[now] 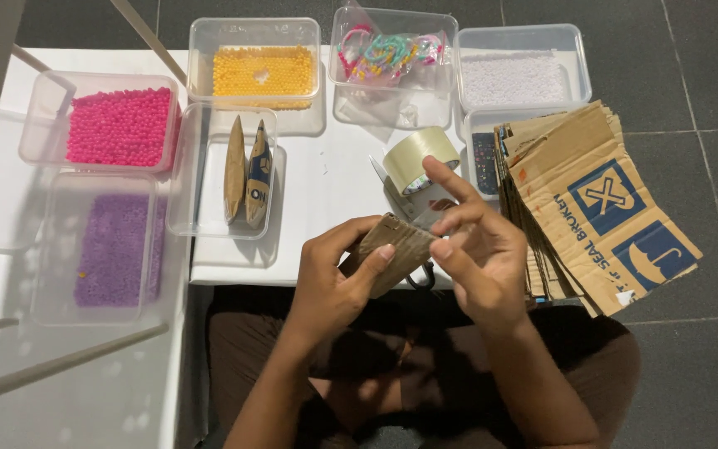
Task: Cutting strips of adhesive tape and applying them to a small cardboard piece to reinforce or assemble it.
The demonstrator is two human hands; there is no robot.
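We see pink beads [120, 125], yellow beads [263, 73], purple beads [115, 247] and white beads [513, 79] in clear tubs. The cardboard stack [592, 204] is brown with blue printed symbols; the tape roll [420, 156] is pale yellowish.

Folded piece [394, 252]: brown corrugated cardboard, matt, ribbed surface; held between left hand [332, 283] and right hand [479, 258]. Cardboard stack [600, 208]: same matt brown board, blue printed panels, rough cut edges. Tape roll [420, 158]: clear plastic film, glossy, pale yellowish. Containers [251, 33]: clear rigid plastic, smooth, slightly reflective walls. Pink beads [120, 126], yellow beads [263, 73], purple beads [114, 249], white beads [513, 79]: small granular fill, matt overall. Table [326, 179]: white, smooth, matt. Floor [700, 75]: dark grey tiles, matt, fine-textured.
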